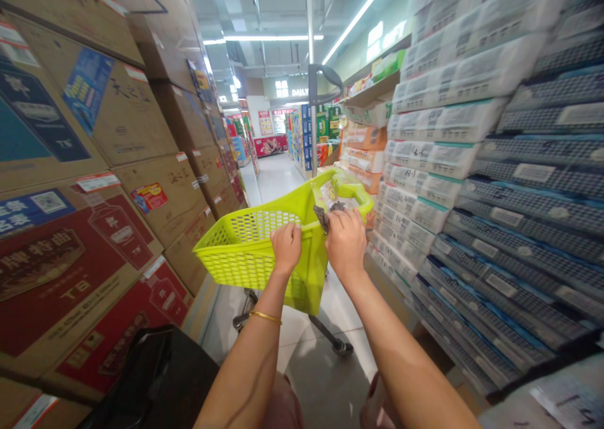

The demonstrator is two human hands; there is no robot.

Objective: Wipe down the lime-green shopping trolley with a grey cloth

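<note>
Green cart [307, 272], twelve o'clock: clasped by left hand [286, 245] and right hand [346, 241]; apparently being steered; steady hold judged needed.

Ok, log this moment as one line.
left hand: closed on near edge of green cart | right hand: closed there, against dark crumpled item | aisle: cartons left, wrapped packs right

The left hand [286, 248] and right hand [348, 245] are seen bare, as are both forearms [252, 360]. A thin gold-coloured bangle [265, 317] is worn by the left wrist, towards seven o'clock; dusky pink clothing [284, 407] is partly shown at six.
</note>
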